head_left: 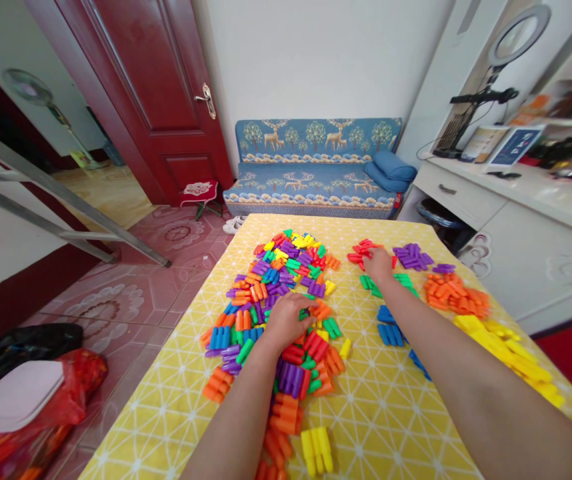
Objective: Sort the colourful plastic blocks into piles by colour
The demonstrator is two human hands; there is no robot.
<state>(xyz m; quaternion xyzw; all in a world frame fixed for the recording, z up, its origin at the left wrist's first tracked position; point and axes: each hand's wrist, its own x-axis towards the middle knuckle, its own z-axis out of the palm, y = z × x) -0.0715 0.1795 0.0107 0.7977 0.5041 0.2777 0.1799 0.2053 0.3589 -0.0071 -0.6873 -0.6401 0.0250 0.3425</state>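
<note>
My left hand (290, 321) is low over a mixed heap of bullet-shaped plastic blocks (292, 377) in purple, orange, red, green, blue and yellow. Its thumb and index finger are apart, with an orange block (322, 309) at their tips; I see no firm grip on it. Farther away, my right hand (380, 265) reaches down into a small group of red blocks (362, 248). Its fingers are drawn together on a red block there, and the fingertips are partly hidden.
Sorted by colour on the right lie purple blocks (413, 257), green blocks (406, 283), blue blocks (390, 333), orange blocks (456, 295) and yellow blocks (511, 353). A yellow patterned cloth (166, 427) covers the table. Beyond are a blue sofa (311, 177) and a white cabinet (541, 253).
</note>
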